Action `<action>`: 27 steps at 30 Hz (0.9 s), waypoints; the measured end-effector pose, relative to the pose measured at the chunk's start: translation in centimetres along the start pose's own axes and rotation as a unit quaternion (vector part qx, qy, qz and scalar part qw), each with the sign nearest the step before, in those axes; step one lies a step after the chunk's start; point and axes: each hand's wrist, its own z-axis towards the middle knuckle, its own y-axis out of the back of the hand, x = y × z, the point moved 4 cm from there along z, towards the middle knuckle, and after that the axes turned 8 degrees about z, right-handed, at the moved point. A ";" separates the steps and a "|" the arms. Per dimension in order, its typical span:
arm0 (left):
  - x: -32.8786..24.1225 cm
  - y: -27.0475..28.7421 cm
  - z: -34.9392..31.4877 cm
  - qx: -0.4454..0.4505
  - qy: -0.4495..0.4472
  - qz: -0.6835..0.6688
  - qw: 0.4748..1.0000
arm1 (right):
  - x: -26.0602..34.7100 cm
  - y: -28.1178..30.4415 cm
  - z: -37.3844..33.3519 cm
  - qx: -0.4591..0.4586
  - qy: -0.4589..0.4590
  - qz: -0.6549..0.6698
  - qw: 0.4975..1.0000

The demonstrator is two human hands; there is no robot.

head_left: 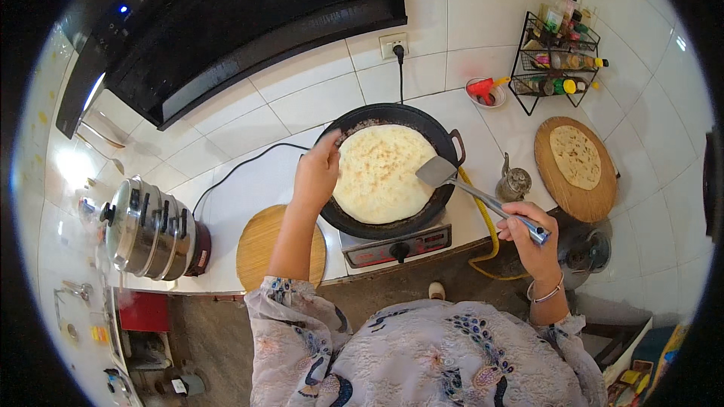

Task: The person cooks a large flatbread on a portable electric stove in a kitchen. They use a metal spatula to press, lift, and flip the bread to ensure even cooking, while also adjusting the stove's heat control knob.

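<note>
A large pale flatbread with light brown flecks lies in a black pan on a small silver stove. My left hand is over the pan's left side, its fingers stretched toward the bread's edge and slightly blurred. Whether the fingertips touch the bread I cannot tell. In my right hand is the handle of a metal spatula, gripped near its end. The spatula's flat blade rests on or just over the bread's right side.
Right of the pan stand a small metal pot and a wooden board with a browned flatbread. A seasoning rack is behind. To the left are a round bamboo board and a steaming stacked steamer. A yellow hose hangs off the counter.
</note>
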 end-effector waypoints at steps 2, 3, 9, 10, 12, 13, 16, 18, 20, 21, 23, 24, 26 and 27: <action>1.8 -1.7 -0.5 0.007 -0.015 0.092 0.996 | 0.6 0.1 0.4 0.000 -0.006 0.000 1.000; 1.9 -2.5 -0.5 0.046 0.013 0.141 0.989 | 0.8 0.3 0.6 0.000 -0.012 0.001 1.000; 5.8 -10.7 0.8 0.168 -0.103 0.315 0.929 | 1.9 -0.3 1.9 0.043 -0.017 -0.023 0.999; 6.7 -11.5 1.1 0.189 -0.077 0.363 0.909 | 1.9 -0.4 2.0 0.053 -0.023 -0.041 0.998; 8.7 -12.2 1.1 0.219 -0.049 0.364 0.904 | 2.2 -1.3 2.4 0.059 -0.026 -0.071 0.995; 9.5 -12.5 0.8 0.236 -0.036 0.363 0.901 | 2.2 -1.6 2.7 0.059 -0.023 -0.082 0.995; 10.0 -12.4 0.3 0.274 -0.010 0.381 0.883 | 2.0 -2.7 3.9 0.075 -0.013 -0.116 0.990; 9.6 -11.5 -1.0 0.299 0.008 0.380 0.875 | 1.4 -4.0 5.2 0.084 0.020 -0.117 0.989; 8.8 -11.3 -2.4 0.323 0.035 0.368 0.871 | -0.1 -5.2 6.6 0.071 0.081 -0.101 0.989; 8.0 -11.3 -3.6 0.302 0.049 0.327 0.894 | -1.5 -5.6 7.5 0.068 0.106 -0.106 0.986; 6.5 -11.9 -5.0 0.381 0.015 0.173 0.908 | -4.1 -6.2 8.4 0.058 0.151 -0.120 0.980; 5.3 -11.0 -5.3 0.400 -0.010 0.054 0.915 | -4.3 -5.8 8.1 0.045 0.153 -0.103 0.982; 4.4 -8.1 -4.6 0.257 -0.004 0.059 0.965 | -4.9 -4.5 7.2 0.026 0.159 -0.069 0.985; 4.5 -6.9 -3.7 0.175 -0.053 0.115 0.976 | -4.7 -3.8 6.3 0.021 0.129 -0.047 0.990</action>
